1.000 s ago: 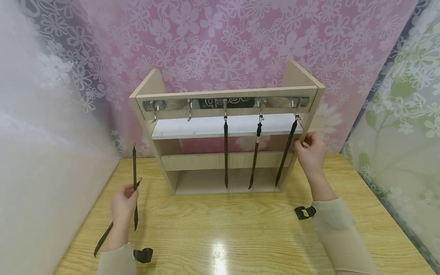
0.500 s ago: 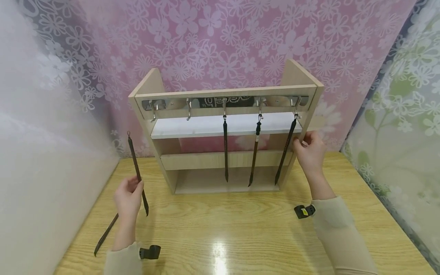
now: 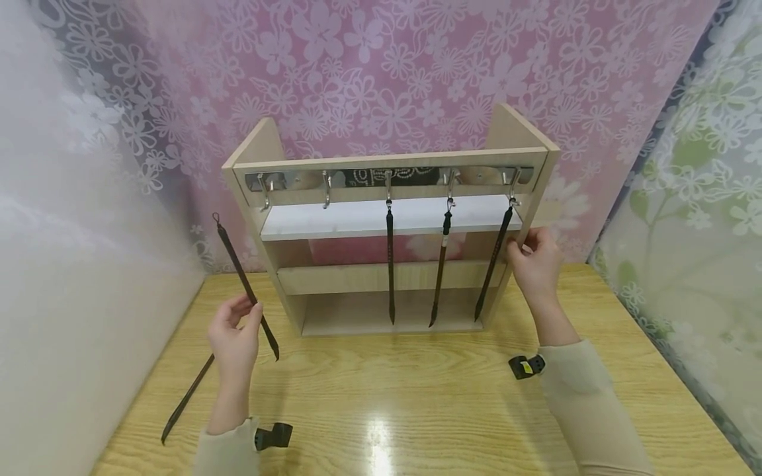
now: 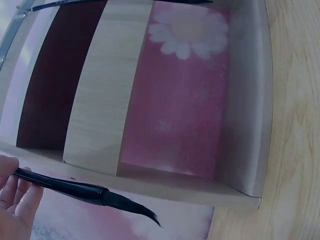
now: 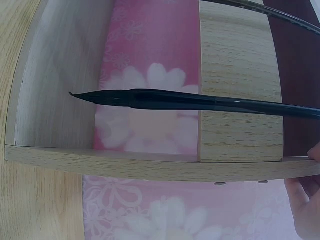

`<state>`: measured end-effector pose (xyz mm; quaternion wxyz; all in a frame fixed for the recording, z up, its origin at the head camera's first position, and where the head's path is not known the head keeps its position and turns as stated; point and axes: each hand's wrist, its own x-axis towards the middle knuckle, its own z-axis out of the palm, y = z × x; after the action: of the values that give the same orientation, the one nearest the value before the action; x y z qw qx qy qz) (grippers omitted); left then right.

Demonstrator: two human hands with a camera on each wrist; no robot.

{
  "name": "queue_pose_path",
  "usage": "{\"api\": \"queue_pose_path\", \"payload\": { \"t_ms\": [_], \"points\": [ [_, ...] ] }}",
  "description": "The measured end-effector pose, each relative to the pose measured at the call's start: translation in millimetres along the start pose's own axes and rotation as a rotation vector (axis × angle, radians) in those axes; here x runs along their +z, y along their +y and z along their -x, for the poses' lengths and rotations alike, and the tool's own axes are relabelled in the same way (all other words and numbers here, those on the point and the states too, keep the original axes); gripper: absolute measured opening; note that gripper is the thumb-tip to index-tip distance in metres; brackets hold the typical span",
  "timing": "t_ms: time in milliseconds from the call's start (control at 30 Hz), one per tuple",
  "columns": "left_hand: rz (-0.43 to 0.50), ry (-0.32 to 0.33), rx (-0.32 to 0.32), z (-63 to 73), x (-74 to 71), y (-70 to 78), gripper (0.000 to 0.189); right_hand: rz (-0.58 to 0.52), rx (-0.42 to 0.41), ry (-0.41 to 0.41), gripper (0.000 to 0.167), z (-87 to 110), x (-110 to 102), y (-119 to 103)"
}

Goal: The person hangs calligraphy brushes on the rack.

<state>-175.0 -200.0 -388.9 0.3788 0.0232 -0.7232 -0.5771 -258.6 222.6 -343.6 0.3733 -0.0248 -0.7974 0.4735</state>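
— What does the yellow sticker (image 3: 527, 366) on the black camera (image 3: 518, 369) at the right wrist say?
— It's too small to read.
— Where is there room to move?
— The wood table (image 3: 333, 396) spreads between the hands, up to the shelf (image 3: 333, 281). A loose brush (image 3: 187, 400) lies on the left, near the side wall (image 3: 119, 317).
— And the hands?
— The left hand (image 3: 234, 337) pinches a dark brush (image 3: 237, 264). It leans, loop up and tip down, near the shelf's left edge. The right hand (image 3: 538, 264) grips the shelf's right edge.
— Any marks on the hanging brushes?
— The brown brush (image 3: 442, 268) has a white band (image 3: 444, 241). The black brush (image 3: 390, 264) to its left has marks too tiny to read. The far-right brush (image 3: 494, 264) hangs near the shelf's side.
— And the shiny strip (image 3: 309, 179) with the hooks (image 3: 327, 188)?
— I see pale letter shapes (image 3: 393, 176) on black, but can't read them. Behind is a pink flower wall (image 3: 381, 66).
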Motion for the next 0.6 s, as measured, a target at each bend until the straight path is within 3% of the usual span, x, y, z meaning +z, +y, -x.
{"api": "queue_pose_path", "payload": {
  "t_ms": [233,467,600],
  "points": [
    [0.062,-0.035,0.077,6.6,11.5,11.2,0.018,-0.016,-0.005,-0.003,0.015,0.6,0.0,-0.4],
    [0.049,-0.076,0.213,14.0,24.1,17.8,0.019,-0.020,-0.006,-0.009,0.016,1.1,-0.5,-1.9],
    [0.037,-0.116,0.228,17.5,29.9,24.3,0.019,-0.011,0.011,-0.006,0.014,1.4,-0.6,-1.9]
  ]
}}
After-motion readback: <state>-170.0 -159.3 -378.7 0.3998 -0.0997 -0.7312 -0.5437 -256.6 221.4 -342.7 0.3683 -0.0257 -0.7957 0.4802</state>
